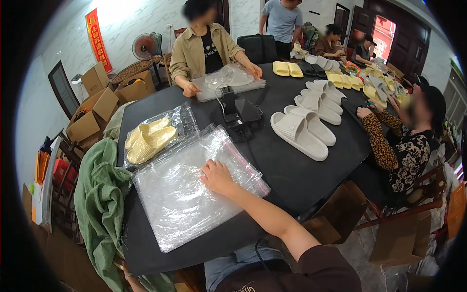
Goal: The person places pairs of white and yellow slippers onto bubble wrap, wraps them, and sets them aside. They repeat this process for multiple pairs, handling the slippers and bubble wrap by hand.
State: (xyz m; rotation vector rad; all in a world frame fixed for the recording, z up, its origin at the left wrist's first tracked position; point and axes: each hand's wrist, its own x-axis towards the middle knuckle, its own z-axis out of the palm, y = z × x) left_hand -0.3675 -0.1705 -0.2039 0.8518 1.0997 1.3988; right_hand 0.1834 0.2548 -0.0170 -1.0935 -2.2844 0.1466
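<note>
My right hand rests on a stack of clear plastic bags, fingers spread on the top sheet, holding nothing that I can see. The stack has a pinkish strip along its right side. At the lower left edge, my left hand hangs beside the table next to a green cloth; its fingers are mostly hidden. Just beyond the stack lies a pair of yellow slippers inside a clear bag. Several light grey slippers stand in a row to the right.
A black device on a stand sits mid-table, its cable running toward me. Across, a person handles clear bags; another person sits at the right. More slippers lie farther back. Cardboard boxes stand left.
</note>
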